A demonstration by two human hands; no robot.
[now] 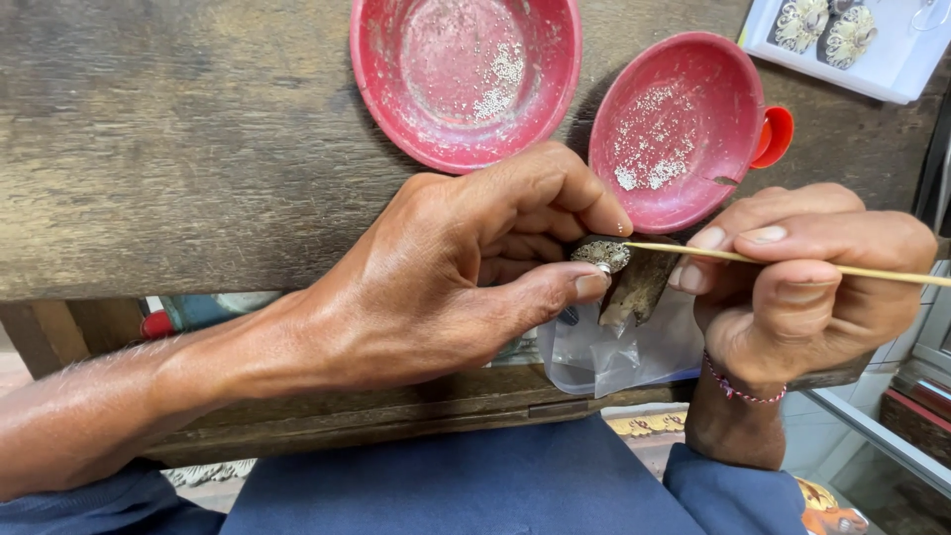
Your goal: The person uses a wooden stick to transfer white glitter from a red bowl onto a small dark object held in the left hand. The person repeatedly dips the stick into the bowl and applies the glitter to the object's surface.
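On the worn wooden bench (178, 149), the left hand (436, 267) pinches a small beaded ornament (601, 255) against a dark peg (639, 287), while the right hand (802, 287) grips a thin stick (892, 272) touching it, apparently mid-setting, which calls for steady placement.

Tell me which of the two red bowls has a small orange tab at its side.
The right red bowl, nearest the right hand, has the orange tab. The left red bowl has none.

We see: workbench (198, 149) rough worn wood | bowls (466, 74) scuffed matt red plastic | stick (792, 262) smooth pale wood
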